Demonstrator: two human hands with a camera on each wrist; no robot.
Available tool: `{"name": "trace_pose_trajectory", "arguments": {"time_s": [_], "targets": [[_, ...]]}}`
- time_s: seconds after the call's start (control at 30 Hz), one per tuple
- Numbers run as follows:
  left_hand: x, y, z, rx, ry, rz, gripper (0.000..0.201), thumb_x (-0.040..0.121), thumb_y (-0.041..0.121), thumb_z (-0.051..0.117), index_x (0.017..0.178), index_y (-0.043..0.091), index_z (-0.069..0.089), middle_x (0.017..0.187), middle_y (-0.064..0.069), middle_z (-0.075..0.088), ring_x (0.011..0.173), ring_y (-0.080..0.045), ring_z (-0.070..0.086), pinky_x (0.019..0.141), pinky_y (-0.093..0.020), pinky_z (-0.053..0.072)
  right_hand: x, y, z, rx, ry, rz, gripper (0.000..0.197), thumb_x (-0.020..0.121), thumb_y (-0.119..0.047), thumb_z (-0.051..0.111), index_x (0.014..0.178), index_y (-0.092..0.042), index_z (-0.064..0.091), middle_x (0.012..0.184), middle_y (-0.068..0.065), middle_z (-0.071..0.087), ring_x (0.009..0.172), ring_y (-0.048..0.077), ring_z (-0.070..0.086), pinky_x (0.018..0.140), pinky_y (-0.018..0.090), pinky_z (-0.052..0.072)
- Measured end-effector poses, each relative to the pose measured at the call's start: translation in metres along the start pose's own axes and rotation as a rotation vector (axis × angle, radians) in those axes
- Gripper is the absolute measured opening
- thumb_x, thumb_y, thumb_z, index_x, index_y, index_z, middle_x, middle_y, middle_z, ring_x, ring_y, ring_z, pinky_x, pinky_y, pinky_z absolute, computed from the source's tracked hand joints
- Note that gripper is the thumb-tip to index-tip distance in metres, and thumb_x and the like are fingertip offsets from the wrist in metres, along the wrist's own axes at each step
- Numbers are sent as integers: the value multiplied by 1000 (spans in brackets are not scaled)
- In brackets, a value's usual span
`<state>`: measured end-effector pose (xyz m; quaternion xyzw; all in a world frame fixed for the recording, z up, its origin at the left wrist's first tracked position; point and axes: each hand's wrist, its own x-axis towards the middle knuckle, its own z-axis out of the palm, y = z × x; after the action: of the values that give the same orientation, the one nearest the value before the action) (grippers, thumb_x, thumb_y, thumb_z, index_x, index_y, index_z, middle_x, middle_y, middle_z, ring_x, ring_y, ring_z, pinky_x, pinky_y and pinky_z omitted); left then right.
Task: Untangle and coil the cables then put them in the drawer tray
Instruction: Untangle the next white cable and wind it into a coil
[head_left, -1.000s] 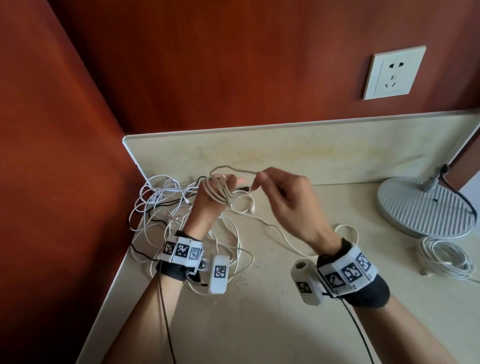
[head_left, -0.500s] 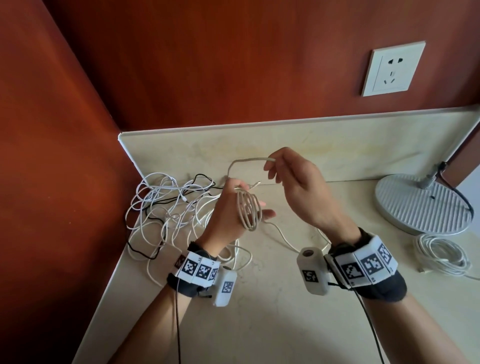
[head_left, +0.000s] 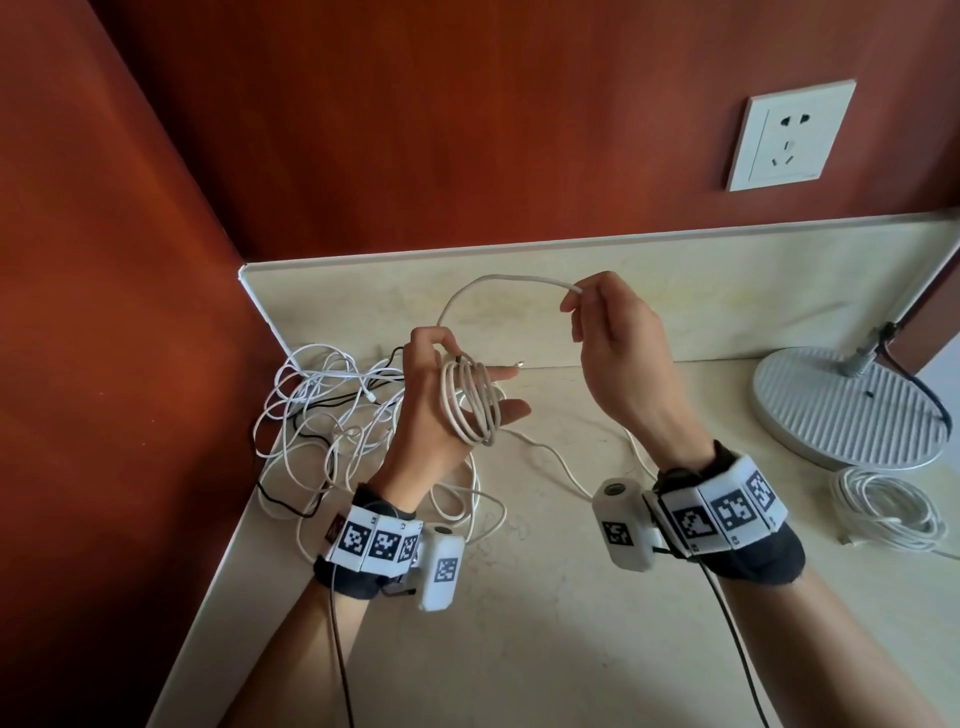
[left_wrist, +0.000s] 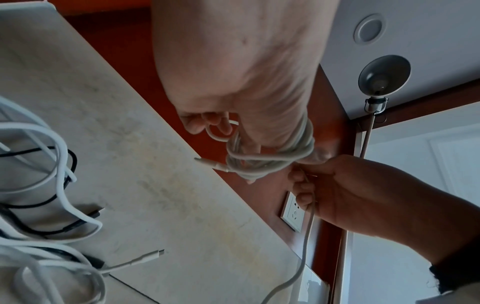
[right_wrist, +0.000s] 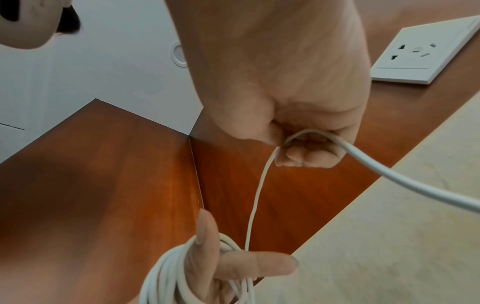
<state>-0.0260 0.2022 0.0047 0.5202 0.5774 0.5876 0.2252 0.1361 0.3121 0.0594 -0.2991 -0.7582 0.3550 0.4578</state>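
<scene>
My left hand (head_left: 441, 353) is raised over the counter with a white cable coil (head_left: 470, 402) wound in several loops round its straight fingers. Its thumb and forefinger pinch the cable at the top of the coil. From there the free strand (head_left: 498, 279) arcs up to my right hand (head_left: 574, 301), which pinches it in curled fingers, higher and to the right. In the left wrist view the coil (left_wrist: 270, 162) shows a plug end sticking out. The right wrist view shows the strand (right_wrist: 389, 172) leaving the fist. A tangle of white and black cables (head_left: 332, 415) lies in the left corner.
A neatly coiled white cable (head_left: 888, 506) lies at the right beside a round grey lamp base (head_left: 847, 405). A wall socket (head_left: 784, 137) sits above the beige backsplash (head_left: 727, 280). Red-brown walls close the left and back. No drawer tray is in view.
My right hand has drawn away from the left, up and to the right, stretching the free strand into a wider arc. The left hand has turned so the coil faces me.
</scene>
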Motion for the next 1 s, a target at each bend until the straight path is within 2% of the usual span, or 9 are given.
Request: {"name": "trace_pose_trajectory", "arguments": {"time_s": [0.13,0.27,0.33,0.47,0.6,0.73,0.83,0.9,1.0], "targets": [[-3,-8,-2,136,43,-52,54,77,-12,82,109,1,40,85,13,69,86,-4,74,70,-27,62,-3,-7,0,32,-82,-37,25,109,-8,38,96,-10,59,63,-14,50,55,14,37,53,29,31],[14,-16,-3,382,27,-85,39,83,29,87,65,32,52,54,16,52,51,6,55,59,-18,45,-14,-30,-2,61,-303,-102,24,105,-10,42,91,-13,61,69,7,53,60,9,43,59,27,36],[19,-21,-4,394,4,-122,42,91,32,78,59,30,51,49,15,54,49,5,52,59,-18,42,-21,-38,-3,80,-404,-133,24,106,-6,45,89,-10,61,70,-4,58,60,4,48,61,20,37],[24,-24,-8,309,65,-197,48,90,-4,70,63,33,55,53,19,59,54,9,56,56,-8,37,-30,-38,-1,86,-498,-112,25,106,-6,48,85,-8,61,58,-13,46,51,4,40,55,16,30],[26,-18,-2,374,28,-214,38,98,28,69,62,21,59,58,4,61,54,0,57,52,-11,35,-23,-34,-1,121,-401,-100,30,109,-21,53,83,-8,58,53,-17,41,49,3,38,54,13,29],[20,-13,7,498,-104,-103,40,98,37,63,79,2,67,70,-8,68,65,-8,59,73,-5,40,-3,-15,1,108,-162,-112,32,110,-27,52,82,-10,49,64,-3,44,58,11,39,55,31,34],[10,-7,14,164,-172,-196,28,88,0,49,73,-3,73,78,-17,74,58,-12,69,61,-19,58,13,12,5,-199,-97,-15,10,107,-18,52,108,-12,60,98,10,67,87,25,66,77,43,53],[-1,1,17,36,-273,-306,24,85,-2,53,80,2,76,89,-17,75,59,-6,69,59,-15,56,12,25,7,-616,-265,130,54,101,-10,56,151,-21,40,156,20,37,142,38,41,118,57,33],[-4,25,26,-125,-228,-419,16,72,0,63,65,5,76,75,-11,74,55,-5,67,59,-13,55,-1,16,9,-788,-311,-105,109,81,5,56,166,-28,-4,169,16,-26,158,40,-15,126,63,-2]]}}
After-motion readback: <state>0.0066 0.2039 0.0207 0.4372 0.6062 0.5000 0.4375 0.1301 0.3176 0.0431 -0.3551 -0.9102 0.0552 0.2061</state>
